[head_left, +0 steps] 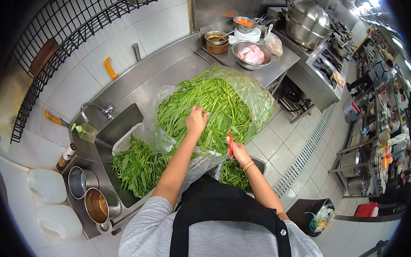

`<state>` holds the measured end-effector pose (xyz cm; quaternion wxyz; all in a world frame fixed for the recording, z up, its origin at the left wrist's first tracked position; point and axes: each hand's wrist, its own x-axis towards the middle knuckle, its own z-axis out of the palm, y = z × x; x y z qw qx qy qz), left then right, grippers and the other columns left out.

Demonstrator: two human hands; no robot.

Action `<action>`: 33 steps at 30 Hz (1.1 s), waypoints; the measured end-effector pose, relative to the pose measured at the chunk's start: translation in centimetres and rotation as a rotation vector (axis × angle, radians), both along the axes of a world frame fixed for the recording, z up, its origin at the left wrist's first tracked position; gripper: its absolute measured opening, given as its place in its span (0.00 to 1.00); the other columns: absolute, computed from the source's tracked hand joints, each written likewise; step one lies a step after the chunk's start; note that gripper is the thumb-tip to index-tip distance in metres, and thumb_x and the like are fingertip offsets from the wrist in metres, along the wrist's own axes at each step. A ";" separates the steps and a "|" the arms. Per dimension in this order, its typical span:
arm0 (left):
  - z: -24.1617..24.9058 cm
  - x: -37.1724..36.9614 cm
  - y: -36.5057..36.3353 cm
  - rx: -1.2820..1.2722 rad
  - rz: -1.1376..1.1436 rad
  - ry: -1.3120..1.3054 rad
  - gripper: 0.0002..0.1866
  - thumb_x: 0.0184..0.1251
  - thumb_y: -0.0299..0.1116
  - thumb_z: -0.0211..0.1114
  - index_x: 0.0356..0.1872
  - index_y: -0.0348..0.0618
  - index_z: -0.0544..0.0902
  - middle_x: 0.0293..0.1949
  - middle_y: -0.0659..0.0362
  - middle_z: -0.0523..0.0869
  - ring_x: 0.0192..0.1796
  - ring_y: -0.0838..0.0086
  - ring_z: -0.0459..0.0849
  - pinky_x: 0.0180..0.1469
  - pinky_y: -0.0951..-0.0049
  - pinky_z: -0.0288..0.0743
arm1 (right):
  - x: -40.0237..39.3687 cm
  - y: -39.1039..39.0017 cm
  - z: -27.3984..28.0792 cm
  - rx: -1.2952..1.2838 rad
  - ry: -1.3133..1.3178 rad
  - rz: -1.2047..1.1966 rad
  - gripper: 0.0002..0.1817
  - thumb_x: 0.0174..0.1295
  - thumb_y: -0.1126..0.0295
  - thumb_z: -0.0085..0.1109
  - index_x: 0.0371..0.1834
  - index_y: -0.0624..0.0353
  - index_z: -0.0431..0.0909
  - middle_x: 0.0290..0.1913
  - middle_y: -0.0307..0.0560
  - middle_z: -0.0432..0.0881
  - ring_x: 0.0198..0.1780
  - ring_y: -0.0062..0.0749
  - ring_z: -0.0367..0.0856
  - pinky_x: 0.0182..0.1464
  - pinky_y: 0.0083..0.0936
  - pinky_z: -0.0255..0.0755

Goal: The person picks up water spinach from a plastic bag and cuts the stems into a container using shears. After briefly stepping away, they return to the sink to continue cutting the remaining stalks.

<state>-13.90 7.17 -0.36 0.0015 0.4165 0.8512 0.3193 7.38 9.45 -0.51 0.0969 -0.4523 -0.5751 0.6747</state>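
Left hand (196,121) grips long green leafy stalks (209,108) inside the clear plastic bag (254,97); right hand (237,151), at the bag's near edge, holds a red-handled tool (230,142).

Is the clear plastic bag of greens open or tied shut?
Open. The plastic bag gapes wide, leafy stems exposed, and the left hand reaches in among them.
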 end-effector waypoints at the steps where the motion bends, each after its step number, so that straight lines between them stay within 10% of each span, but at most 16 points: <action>1: -0.1 -0.1 0.0 -0.023 -0.016 0.000 0.09 0.53 0.36 0.66 0.31 0.44 0.78 0.40 0.53 0.76 0.35 0.57 0.81 0.35 0.60 0.76 | 0.0 -0.4 0.3 -0.040 0.060 0.047 0.31 0.53 0.35 0.52 0.15 0.55 0.68 0.16 0.35 0.69 0.17 0.17 0.66 0.21 0.15 0.62; 18: 1.5 3.7 -4.0 0.051 -0.087 -0.165 0.08 0.54 0.35 0.61 0.28 0.42 0.77 0.35 0.51 0.79 0.35 0.54 0.80 0.35 0.59 0.74 | 0.2 -0.4 0.0 -0.069 0.116 0.113 0.25 0.56 0.44 0.57 0.16 0.53 0.69 0.17 0.34 0.70 0.17 0.15 0.64 0.23 0.12 0.62; 25: 3.6 -1.2 -3.7 0.115 0.219 -0.060 0.12 0.59 0.37 0.59 0.37 0.38 0.74 0.25 0.45 0.81 0.31 0.51 0.81 0.32 0.56 0.74 | 0.8 -1.0 0.7 -0.138 0.075 0.106 0.29 0.56 0.38 0.53 0.16 0.53 0.68 0.17 0.33 0.68 0.18 0.16 0.64 0.22 0.13 0.61; 33: 1.9 -2.4 -1.3 -0.026 -0.149 -0.008 0.15 0.53 0.38 0.67 0.40 0.45 0.81 0.37 0.48 0.83 0.38 0.54 0.82 0.37 0.59 0.76 | -2.7 1.9 -1.5 0.044 0.017 -0.023 0.30 0.54 0.35 0.52 0.15 0.52 0.66 0.15 0.33 0.66 0.16 0.17 0.63 0.20 0.16 0.60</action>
